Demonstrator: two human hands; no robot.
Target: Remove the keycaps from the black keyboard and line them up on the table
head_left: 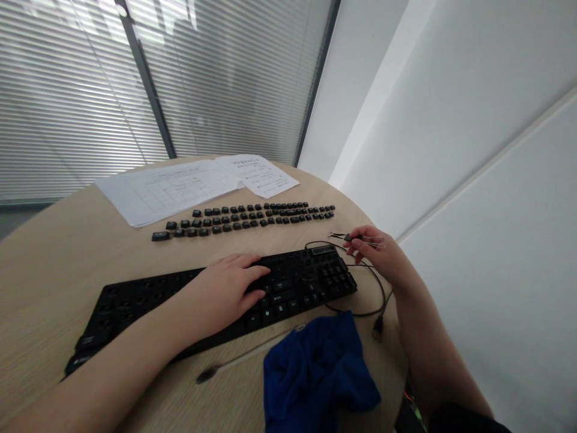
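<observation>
My left hand [228,291] lies over the middle of a black keyboard [288,279], palm down with its fingers apart. Parts of the keyboard's left and upper areas show bare sockets without keycaps, while the right block and lower rows still carry keys. Past the keyboard's right end, my right hand [372,249] pinches a small dark keycap puller [347,237] with thin wire prongs, raised above the table. Rows of loose black keycaps [226,228] stand on the table beyond the keyboard. My hand hides some of the keys beneath it.
A crumpled blue cloth [318,373] and a thin brush [252,353] with a dark tip lie in front of the keyboard. The keyboard's cable [381,288] loops at the right, near the round table's edge. Printed papers [175,189] lie at the back. A white wall [473,132] stands close right.
</observation>
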